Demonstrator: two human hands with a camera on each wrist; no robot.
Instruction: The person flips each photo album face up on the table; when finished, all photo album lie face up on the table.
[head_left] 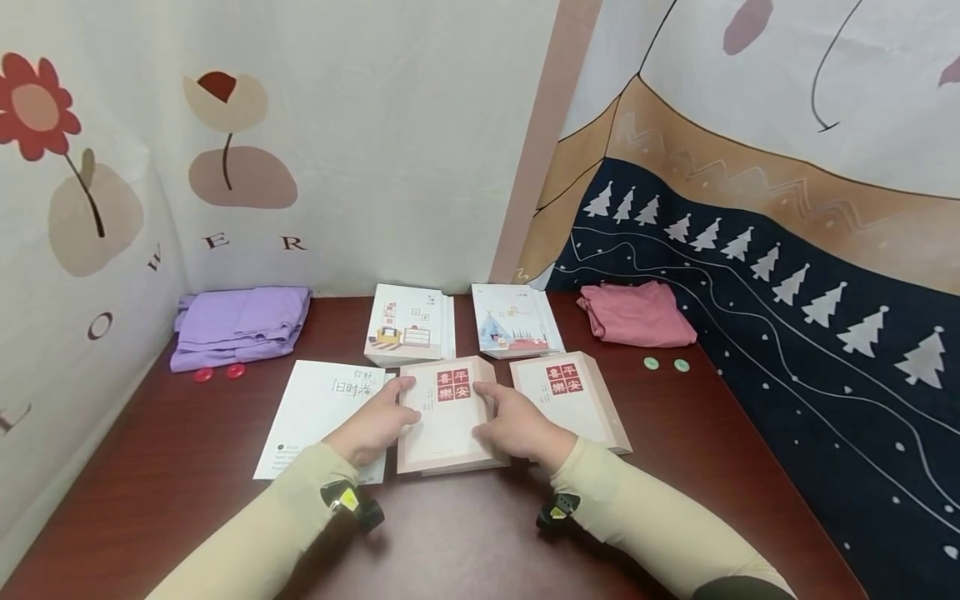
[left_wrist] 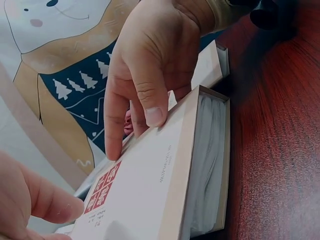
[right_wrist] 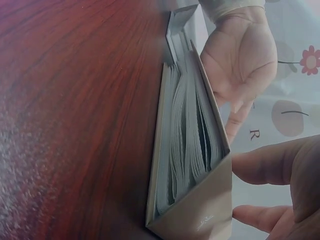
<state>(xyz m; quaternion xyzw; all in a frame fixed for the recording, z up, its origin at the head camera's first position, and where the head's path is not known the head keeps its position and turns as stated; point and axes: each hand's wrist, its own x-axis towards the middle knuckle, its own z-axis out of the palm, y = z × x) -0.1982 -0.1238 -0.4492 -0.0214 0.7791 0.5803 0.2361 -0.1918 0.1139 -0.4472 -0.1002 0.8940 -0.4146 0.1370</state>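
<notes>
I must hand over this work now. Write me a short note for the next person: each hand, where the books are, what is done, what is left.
Left hand: fingers rest on the left edge of the middle book; it touches, with no clear grip.
Right hand: fingers lie on the same book's right side and cover.
Books: the middle book lies flat on the table, front centre. Its twin lies just right of it, a white booklet left of it, two illustrated books behind.
Done: all five lie flat in two rows.
Left: probably squaring up or moving the middle book; the pictures do not settle which.
</notes>
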